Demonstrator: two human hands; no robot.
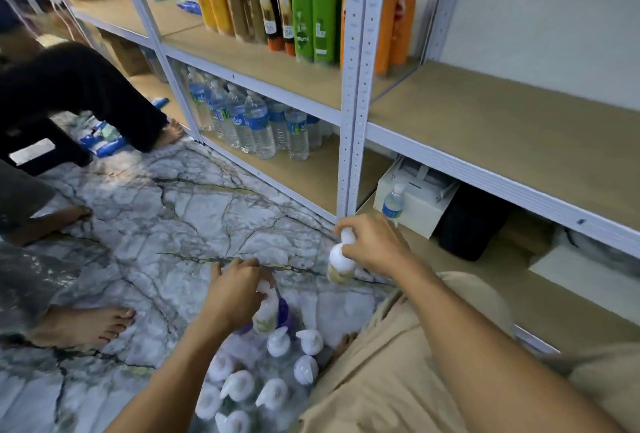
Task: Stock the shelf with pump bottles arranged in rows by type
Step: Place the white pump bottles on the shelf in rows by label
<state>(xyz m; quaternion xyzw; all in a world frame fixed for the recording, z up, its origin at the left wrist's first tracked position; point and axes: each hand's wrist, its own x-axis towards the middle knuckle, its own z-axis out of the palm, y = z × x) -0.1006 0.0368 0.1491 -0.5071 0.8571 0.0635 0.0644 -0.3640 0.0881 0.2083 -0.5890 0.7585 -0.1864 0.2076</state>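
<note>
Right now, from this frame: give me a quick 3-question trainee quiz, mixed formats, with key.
1. True or false: the left hand grips one pump bottle, the right hand another.
2. Where do the water bottles stand? A) on the floor B) on the shelf board under the shampoo bottles C) in a cardboard box
3. Fill in: the remaining pump bottles stand on the ____.
Key: 1 true; 2 B; 3 floor.
</note>
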